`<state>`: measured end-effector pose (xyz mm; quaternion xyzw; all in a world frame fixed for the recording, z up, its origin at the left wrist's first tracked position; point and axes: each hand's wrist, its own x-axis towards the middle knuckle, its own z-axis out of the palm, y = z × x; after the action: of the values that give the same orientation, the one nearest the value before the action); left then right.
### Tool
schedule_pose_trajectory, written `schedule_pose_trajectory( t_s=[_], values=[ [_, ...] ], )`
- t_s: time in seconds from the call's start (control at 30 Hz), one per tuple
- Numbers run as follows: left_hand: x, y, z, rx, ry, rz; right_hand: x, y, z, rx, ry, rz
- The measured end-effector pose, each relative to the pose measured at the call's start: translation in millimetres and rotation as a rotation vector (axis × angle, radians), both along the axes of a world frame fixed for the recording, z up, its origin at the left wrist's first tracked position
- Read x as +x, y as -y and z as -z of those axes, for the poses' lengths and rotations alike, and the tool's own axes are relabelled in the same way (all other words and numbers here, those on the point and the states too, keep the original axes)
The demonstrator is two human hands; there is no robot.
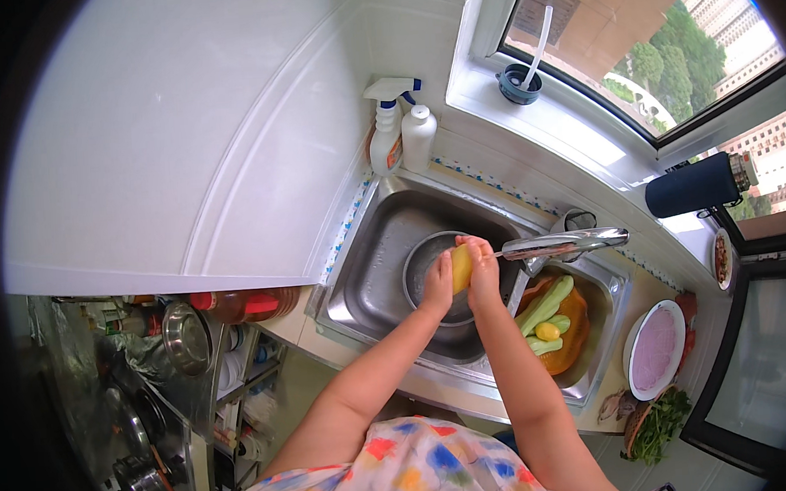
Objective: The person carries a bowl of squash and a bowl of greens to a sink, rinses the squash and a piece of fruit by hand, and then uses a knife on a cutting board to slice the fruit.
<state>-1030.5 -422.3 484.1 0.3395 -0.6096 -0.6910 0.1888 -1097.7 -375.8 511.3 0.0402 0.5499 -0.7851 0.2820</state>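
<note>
Both my hands are around a yellow, smooth fruit or vegetable [461, 268], whose exact kind I cannot tell. My left hand [439, 284] presses its left side and my right hand [483, 271] wraps its right side. They are above a round metal bowl [416, 271] standing in the large basin of the stainless steel sink [368, 283]. The chrome faucet [566, 242] reaches in from the right, its spout end close to my right hand. In the smaller basin, an orange plastic basket [574, 333] holds pale green vegetables [548, 307] and a small yellow one [547, 331].
A spray bottle [387, 132] and a white bottle [419, 137] stand behind the sink. To the right are a white-rimmed basin [655, 348] and a basket of leafy greens [659, 425]. A dark flask [690, 185] lies by the window. Pots [141, 482] and shelves are at lower left.
</note>
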Motion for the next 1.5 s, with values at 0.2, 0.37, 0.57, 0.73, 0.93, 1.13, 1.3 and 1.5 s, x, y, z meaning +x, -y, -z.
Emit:
schedule_pose_trajectory(
  t_s=[0.2,0.37,0.57,0.73,0.93,1.13,1.3,1.5],
  values=[
    [1.3,3.8,-1.9,-0.217,0.009,-0.038,-6.6,-8.4,7.7,-0.041,0.167,0.166],
    [3.0,8.9,12.0,-0.048,-0.02,-0.06,-6.0,-7.3,-0.4,-0.102,0.198,0.126],
    [4.2,8.0,7.0,0.185,0.004,-0.144,1.9,-18.2,-16.5,-0.295,0.154,-0.198],
    [7.4,8.3,4.8,-0.099,-0.091,-0.095,-1.1,-20.1,-17.7,-0.315,0.159,-0.246],
    [9.0,12.2,-1.4,-0.253,-0.109,-0.084,-1.2,-16.3,-24.3,-0.289,0.168,-0.248],
    [10.7,16.6,-11.4,-0.406,-0.105,-0.076,-0.7,-14.3,-20.1,-0.311,0.132,-0.238],
    [11.9,20.2,-18.8,-0.421,-0.136,-0.072,0.7,-13.6,-20.2,-0.347,0.11,-0.243],
    [14.7,23.1,-19.5,-0.443,-0.153,-0.073,4.9,-11.8,-28.9,-0.396,0.143,-0.249]
  ],
)
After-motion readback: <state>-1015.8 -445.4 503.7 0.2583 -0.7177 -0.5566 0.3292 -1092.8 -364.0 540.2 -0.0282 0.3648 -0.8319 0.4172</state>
